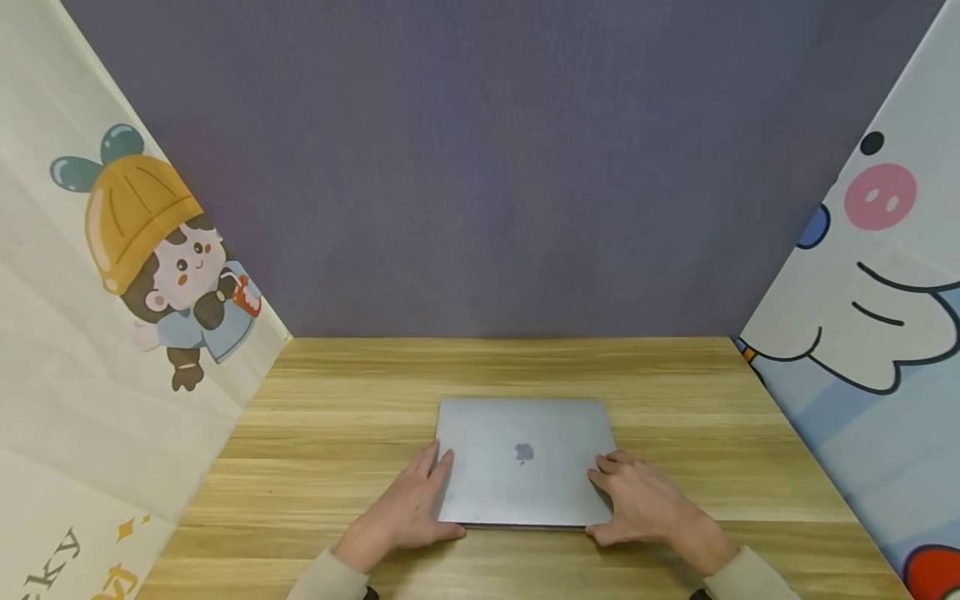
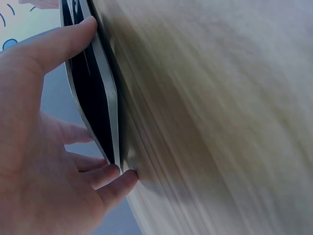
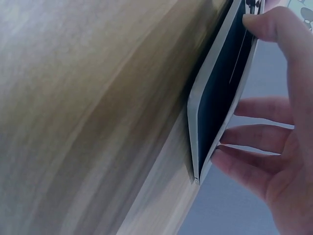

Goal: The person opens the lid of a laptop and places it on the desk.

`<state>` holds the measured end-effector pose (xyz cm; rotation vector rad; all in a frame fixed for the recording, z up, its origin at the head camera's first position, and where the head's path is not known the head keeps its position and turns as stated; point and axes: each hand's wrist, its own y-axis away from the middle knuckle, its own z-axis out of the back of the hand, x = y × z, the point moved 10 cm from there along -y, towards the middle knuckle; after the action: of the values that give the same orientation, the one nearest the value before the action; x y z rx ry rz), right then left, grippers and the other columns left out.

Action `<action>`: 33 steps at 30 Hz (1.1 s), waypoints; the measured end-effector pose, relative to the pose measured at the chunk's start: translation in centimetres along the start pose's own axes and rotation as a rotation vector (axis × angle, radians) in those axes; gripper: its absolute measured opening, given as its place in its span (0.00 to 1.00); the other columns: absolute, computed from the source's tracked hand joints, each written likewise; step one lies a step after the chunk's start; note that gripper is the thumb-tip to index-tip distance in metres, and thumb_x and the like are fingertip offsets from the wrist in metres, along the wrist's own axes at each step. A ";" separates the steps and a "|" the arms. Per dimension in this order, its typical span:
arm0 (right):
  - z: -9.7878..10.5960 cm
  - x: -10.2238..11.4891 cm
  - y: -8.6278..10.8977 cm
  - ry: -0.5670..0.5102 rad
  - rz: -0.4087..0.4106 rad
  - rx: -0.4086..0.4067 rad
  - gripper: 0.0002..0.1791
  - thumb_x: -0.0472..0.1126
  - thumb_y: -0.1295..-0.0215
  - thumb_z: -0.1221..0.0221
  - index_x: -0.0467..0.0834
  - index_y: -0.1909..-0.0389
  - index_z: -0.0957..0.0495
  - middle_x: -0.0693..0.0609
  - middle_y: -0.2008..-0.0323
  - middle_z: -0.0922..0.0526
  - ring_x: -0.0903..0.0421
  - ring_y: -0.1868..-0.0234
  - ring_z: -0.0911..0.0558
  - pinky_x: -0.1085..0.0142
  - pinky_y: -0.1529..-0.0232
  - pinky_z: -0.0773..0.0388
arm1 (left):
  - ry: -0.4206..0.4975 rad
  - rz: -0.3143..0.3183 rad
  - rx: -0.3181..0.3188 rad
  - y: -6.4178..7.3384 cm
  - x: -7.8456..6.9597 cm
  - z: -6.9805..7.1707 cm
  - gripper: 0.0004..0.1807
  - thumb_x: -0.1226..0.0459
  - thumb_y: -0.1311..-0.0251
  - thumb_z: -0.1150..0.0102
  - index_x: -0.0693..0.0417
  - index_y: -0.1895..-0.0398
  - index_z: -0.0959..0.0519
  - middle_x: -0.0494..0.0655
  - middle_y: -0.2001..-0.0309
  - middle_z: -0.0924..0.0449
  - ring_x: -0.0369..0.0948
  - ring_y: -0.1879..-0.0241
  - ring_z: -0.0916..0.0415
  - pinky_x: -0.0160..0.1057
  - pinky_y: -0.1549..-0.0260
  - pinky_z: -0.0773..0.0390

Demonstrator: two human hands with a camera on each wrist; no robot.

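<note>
A silver laptop [image 1: 525,475] with a dark apple logo lies on the wooden table, lid up. In both wrist views a narrow dark gap shows between its lid and base along the front. My left hand [image 1: 416,500] grips its left front corner, thumb [image 2: 80,34] at the front edge and fingers along the side. In the left wrist view two fingertips sit right at the rear of that gap. On the other side my right hand [image 1: 648,504] holds the right front corner. Its thumb [image 3: 266,24] is at the front gap, and its fingers [image 3: 257,134] touch the lid's edge.
The light wood table [image 1: 345,417] extends around the laptop. A dark grey panel [image 1: 510,167] stands behind it. White cloth with a cartoon child [image 1: 180,258] hangs at the left, and cloth with a pig-nosed figure [image 1: 862,317] at the right.
</note>
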<state>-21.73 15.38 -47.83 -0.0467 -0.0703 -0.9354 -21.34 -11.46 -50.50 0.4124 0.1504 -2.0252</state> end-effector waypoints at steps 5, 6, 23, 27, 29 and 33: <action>0.0 -0.1 0.0 -0.003 -0.010 0.010 0.45 0.73 0.56 0.33 0.37 0.50 0.14 0.36 0.47 0.16 0.39 0.46 0.18 0.46 0.54 0.15 | 0.027 0.019 -0.007 0.4 0.4 0.1 0.62 0.36 0.48 0.30 0.67 0.22 0.45 0.72 0.24 0.50 0.63 0.25 0.47 0.58 0.30 0.37; 0.0 -0.1 0.0 -0.006 -0.012 0.014 0.45 0.73 0.56 0.33 0.37 0.50 0.14 0.36 0.47 0.16 0.39 0.46 0.19 0.45 0.54 0.16 | 0.026 0.022 -0.005 0.5 0.5 0.1 0.62 0.36 0.48 0.30 0.67 0.22 0.45 0.72 0.24 0.49 0.63 0.26 0.47 0.58 0.30 0.37; 1.3 0.1 -0.7 -0.035 0.034 0.002 0.43 0.70 0.57 0.31 0.37 0.53 0.13 0.36 0.52 0.14 0.39 0.51 0.16 0.46 0.55 0.15 | 0.077 0.025 -0.050 0.6 1.1 0.5 0.65 0.40 0.50 0.27 0.73 0.24 0.49 0.72 0.26 0.44 0.63 0.27 0.43 0.58 0.28 0.40; 1.6 0.1 -0.8 -0.023 0.042 -0.009 0.41 0.71 0.58 0.31 0.39 0.55 0.12 0.37 0.53 0.13 0.41 0.52 0.16 0.47 0.57 0.15 | 0.085 0.026 -0.068 0.6 1.4 0.5 0.65 0.40 0.51 0.26 0.74 0.24 0.49 0.72 0.26 0.43 0.64 0.27 0.42 0.58 0.28 0.40; 1.5 0.0 -0.9 -0.028 0.037 0.003 0.41 0.71 0.57 0.31 0.39 0.54 0.12 0.37 0.53 0.13 0.40 0.52 0.16 0.47 0.57 0.15 | 0.093 0.029 -0.078 0.6 1.5 0.5 0.66 0.41 0.52 0.25 0.75 0.24 0.49 0.73 0.27 0.43 0.64 0.28 0.42 0.58 0.29 0.40; 1.7 -0.1 -0.8 -0.049 0.025 0.024 0.42 0.70 0.57 0.31 0.38 0.53 0.12 0.37 0.52 0.14 0.39 0.50 0.16 0.45 0.54 0.16 | 0.109 0.042 -0.094 0.7 1.7 0.5 0.68 0.40 0.55 0.23 0.75 0.24 0.50 0.72 0.27 0.43 0.64 0.28 0.42 0.58 0.29 0.39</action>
<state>-22.51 15.07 -46.17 -0.0487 -0.1261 -0.9088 -21.54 -13.32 -50.58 0.4626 0.3009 -1.9464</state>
